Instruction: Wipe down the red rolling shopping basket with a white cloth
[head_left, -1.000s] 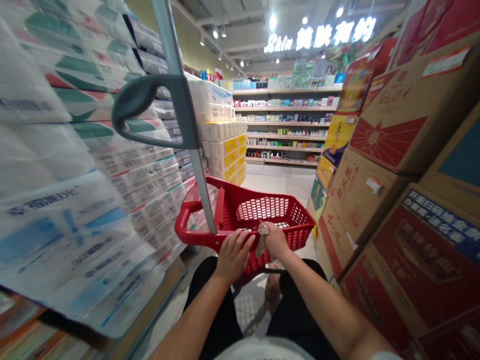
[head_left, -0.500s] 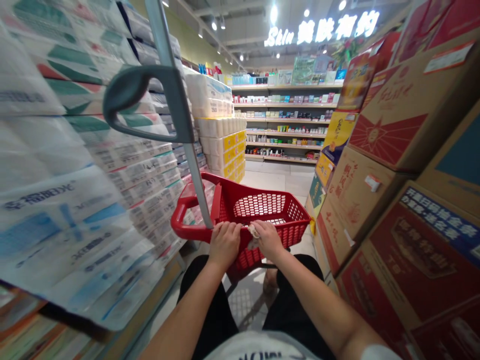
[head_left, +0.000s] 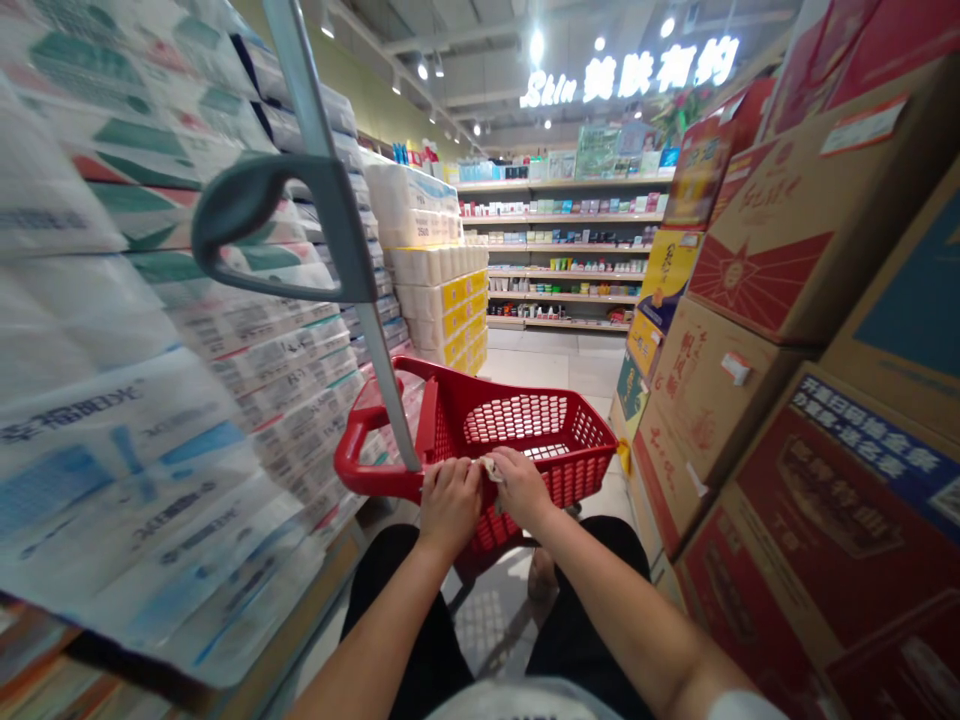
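Observation:
A red plastic shopping basket (head_left: 540,415) with perforated walls stands before my knees, tilted in my view. My left hand (head_left: 451,505) is closed over its near rim, beside the foot of the grey metal pole. My right hand (head_left: 521,490) rests on the same rim just to the right, its fingers pinching a crumpled whitish tissue or cloth (head_left: 492,468). The two hands nearly touch. A grey pull handle (head_left: 281,230) tops the basket's lower section, on the pole (head_left: 390,390) rising to the upper left. The undersides of my fingers are hidden.
Wrapped tissue packs (head_left: 150,480) are stacked high close on the left. Liquor-style cartons (head_left: 757,250) rise close on the right. Yellow-banded paper packs (head_left: 457,320) stand ahead, before shelves of small goods (head_left: 570,240). Pale floor tiles (head_left: 525,355) lie between.
My right hand has shifted slightly left along the rim with the crumpled tissue or cloth, closer to my left hand. The whole view has moved slightly; the basket appears a little lower and farther left.

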